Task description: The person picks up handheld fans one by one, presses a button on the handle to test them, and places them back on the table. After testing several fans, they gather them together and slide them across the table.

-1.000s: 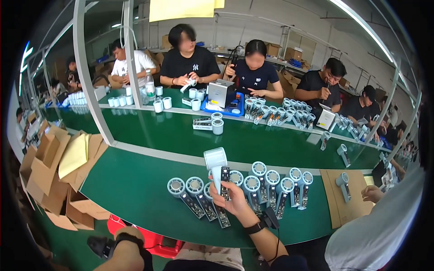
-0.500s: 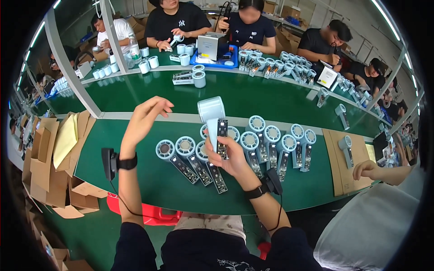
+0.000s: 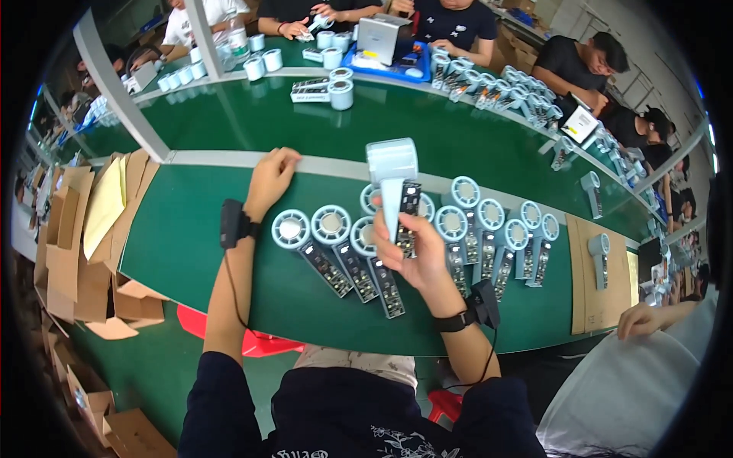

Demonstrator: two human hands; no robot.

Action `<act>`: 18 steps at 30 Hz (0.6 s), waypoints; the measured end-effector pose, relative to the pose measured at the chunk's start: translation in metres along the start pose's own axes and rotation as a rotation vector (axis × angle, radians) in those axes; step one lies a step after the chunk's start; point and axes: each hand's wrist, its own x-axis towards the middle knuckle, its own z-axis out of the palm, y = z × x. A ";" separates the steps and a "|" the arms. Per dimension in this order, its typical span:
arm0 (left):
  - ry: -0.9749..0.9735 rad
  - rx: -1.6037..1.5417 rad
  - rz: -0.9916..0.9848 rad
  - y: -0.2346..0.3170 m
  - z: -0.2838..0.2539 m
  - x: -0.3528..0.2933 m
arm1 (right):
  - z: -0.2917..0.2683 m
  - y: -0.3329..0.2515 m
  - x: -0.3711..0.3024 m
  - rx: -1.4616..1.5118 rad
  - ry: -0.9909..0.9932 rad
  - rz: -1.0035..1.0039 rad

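Observation:
My right hand [image 3: 416, 248] is wrapped round the handle of a light-blue handheld fan [image 3: 392, 162]. The fan stands upright, its round head at the top and a dark circuit board bare along its handle. To the left, my left hand [image 3: 272, 182] is over the bench near the metal rail, its fingers curled in a loose fist with nothing visible in them. More handheld fans [image 3: 330, 224] of the same kind lie in a row beneath and beside my right hand, grilles facing up and boards exposed. My right hand partly hides some of them.
A grey rail [image 3: 328, 162] separates my green bench [image 3: 206, 229] from a green strip beyond, where a small box [image 3: 309, 91] and fans sit. Cardboard [image 3: 584, 282] holds one fan at right. A neighbour's hand [image 3: 641, 319] is close by. Cartons [image 3: 65, 259] stand left; coworkers sit opposite.
The view has tilted down and shifted. My left hand has swung down toward the rail, its fingers curling in from a looser, stretched pose. My right hand still holds the fan upright.

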 end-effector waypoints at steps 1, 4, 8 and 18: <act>0.009 0.058 0.041 0.009 -0.001 0.001 | 0.001 0.000 -0.001 -0.001 0.000 0.007; 0.025 0.117 0.092 0.011 -0.004 0.002 | 0.002 0.000 0.004 -0.008 -0.002 0.009; 0.028 0.101 0.130 0.010 -0.005 0.002 | 0.001 0.001 0.005 -0.073 0.022 0.025; 0.019 0.087 0.146 0.013 -0.006 0.003 | 0.000 0.001 0.007 -0.041 -0.003 0.039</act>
